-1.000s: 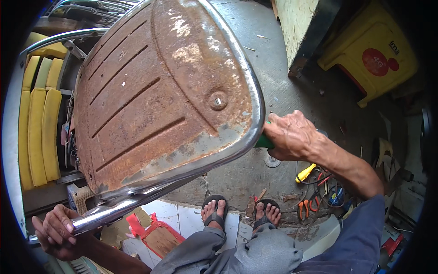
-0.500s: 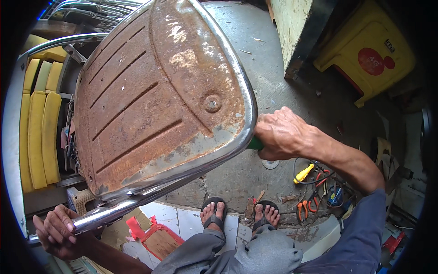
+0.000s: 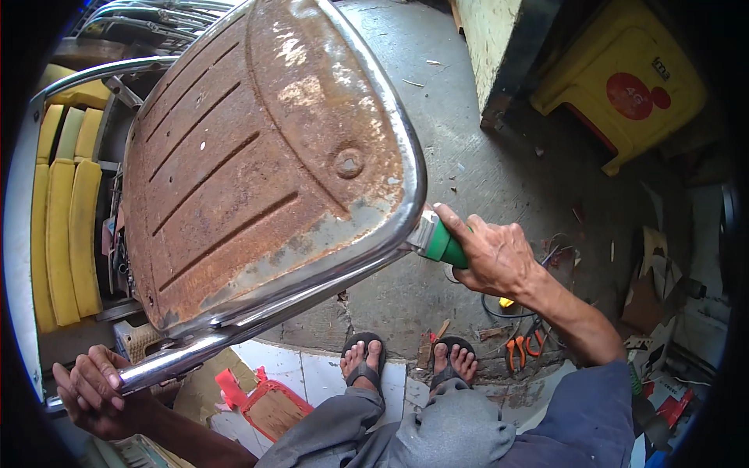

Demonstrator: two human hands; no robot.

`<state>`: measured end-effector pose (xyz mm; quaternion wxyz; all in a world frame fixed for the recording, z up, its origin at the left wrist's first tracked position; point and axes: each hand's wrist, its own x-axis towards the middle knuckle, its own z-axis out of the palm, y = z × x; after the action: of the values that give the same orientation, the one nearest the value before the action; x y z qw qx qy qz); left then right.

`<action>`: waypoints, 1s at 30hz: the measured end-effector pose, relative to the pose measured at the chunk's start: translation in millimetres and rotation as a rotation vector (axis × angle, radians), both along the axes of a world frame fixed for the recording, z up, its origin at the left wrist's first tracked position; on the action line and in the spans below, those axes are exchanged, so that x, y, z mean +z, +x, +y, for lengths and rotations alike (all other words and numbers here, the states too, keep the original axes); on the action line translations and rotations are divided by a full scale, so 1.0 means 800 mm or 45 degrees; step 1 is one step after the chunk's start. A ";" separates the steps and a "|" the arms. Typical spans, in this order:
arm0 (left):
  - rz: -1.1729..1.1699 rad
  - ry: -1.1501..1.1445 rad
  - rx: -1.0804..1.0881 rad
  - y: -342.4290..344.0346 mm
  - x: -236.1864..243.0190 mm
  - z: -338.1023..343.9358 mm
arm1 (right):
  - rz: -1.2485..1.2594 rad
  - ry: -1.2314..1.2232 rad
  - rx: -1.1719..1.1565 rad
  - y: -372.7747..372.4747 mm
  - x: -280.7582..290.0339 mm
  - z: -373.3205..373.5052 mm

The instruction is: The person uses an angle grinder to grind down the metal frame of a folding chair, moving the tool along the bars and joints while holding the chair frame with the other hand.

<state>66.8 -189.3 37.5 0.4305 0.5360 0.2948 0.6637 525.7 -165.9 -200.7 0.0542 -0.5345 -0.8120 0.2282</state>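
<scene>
And filling the centre-left, here's the big one: a rusty metal panel (image 3: 211, 179), slanting, its ribbed face towards us and a bright metal rim (image 3: 402, 117) around it. Upper right, a yellow stool (image 3: 624, 86) sits tilted, well apart from the work. Along the panel's lower edge runs a chrome tube (image 3: 187, 351), dropping to the lower left, while a row of yellow pads (image 3: 62, 234) stands side by side at the far left.

Now the hands! Right hand (image 3: 499, 253), just right of centre, fingers closed firmly around a green tool, apparently for good control close to the rim. Left hand (image 3: 94, 390), lower left, is wrapped over the tube's end, a hold that looks meant to steady the whole piece at that slant. Below, a red-edged piece (image 3: 273, 409) lies on pale tiles (image 3: 312, 370).

Smaller now: that green tool (image 3: 446, 245) points its metal end at the panel's corner; touching or just beside, I cannot tell. And orange-handled pliers (image 3: 516, 352) lie lower right, near the forearm.
</scene>
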 end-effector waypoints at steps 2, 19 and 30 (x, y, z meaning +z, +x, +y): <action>0.021 0.034 -0.035 0.008 0.004 0.005 | 0.101 0.012 -0.104 0.006 -0.017 -0.009; 0.368 0.016 0.678 -0.007 0.002 0.015 | 0.067 -0.438 -0.509 0.021 -0.071 -0.037; 0.256 -0.169 0.209 -0.096 0.084 0.155 | 0.293 -0.480 -0.855 -0.006 -0.076 -0.063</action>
<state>-10.2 -65.6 104.6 0.3775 0.5442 0.4225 0.6187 520.8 -216.0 -261.1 0.1173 -0.7416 -0.5248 0.4010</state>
